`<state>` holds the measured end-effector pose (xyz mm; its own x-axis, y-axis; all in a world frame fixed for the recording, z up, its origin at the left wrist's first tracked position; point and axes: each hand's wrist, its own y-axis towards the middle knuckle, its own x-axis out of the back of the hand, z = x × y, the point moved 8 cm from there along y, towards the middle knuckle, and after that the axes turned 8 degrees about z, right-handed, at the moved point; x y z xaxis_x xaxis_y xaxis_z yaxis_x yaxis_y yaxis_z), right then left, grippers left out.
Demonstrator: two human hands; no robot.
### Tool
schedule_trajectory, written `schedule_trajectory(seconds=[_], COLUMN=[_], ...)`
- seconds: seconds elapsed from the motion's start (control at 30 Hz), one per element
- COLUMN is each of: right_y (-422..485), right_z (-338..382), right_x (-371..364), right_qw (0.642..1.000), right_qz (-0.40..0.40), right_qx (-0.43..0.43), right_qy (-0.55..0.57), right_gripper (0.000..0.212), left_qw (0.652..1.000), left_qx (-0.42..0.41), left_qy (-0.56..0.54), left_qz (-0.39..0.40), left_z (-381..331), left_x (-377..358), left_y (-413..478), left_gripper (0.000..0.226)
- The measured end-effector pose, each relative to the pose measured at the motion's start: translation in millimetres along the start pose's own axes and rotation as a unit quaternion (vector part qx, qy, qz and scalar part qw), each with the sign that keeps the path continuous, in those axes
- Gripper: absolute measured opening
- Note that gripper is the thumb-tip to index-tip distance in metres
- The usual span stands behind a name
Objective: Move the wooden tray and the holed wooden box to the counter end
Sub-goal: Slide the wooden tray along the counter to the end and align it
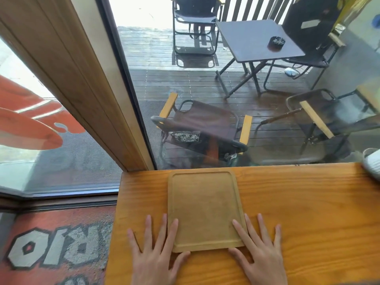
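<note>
Both wrists are cut off by the lower picture edge, so only the left hand point(153, 254) and the right hand point(260, 251) themselves are shown. The near corners of the wooden tray point(205, 210) are covered by the index fingers and thumbs. A white ribbed object point(372, 164) on the counter point(308, 202) is cropped by the right edge, and what it is cannot be told. The counter's right and near extents are likewise cut off. The contents of the dark ashtray point(276, 43) on the outdoor table point(253, 40) are too small and blurred to be made out.
</note>
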<state>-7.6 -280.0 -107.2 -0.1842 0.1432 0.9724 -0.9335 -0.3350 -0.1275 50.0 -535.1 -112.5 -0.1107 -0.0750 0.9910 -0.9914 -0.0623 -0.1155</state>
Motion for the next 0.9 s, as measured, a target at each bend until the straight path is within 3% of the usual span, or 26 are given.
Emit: schedule_trajectory(seconds=[0.13, 0.37, 0.9], right_y=[0.6, -1.5, -1.2], right_z=[0.9, 1.6, -1.9], right_x=[0.9, -2.6, -5.5], right_qw=[1.000, 0.999, 0.999], right_qz=[0.021, 0.050, 0.039], right_qx=[-0.013, -0.017, -0.025], right_qy=[0.014, 0.000, 0.021], right_gripper=[0.065, 0.063, 0.061], left_qw=[1.000, 0.998, 0.998], left_qx=[-0.009, 0.004, -0.019], left_qy=[0.014, -0.020, -0.056], left_qz=[-0.003, 0.066, 0.026], left_z=[-4.7, -4.7, -3.3], left_x=[0.5, 4.3, 3.1], left_y=[-1.0, 0.3, 0.0], left_gripper=[0.074, 0.072, 0.071])
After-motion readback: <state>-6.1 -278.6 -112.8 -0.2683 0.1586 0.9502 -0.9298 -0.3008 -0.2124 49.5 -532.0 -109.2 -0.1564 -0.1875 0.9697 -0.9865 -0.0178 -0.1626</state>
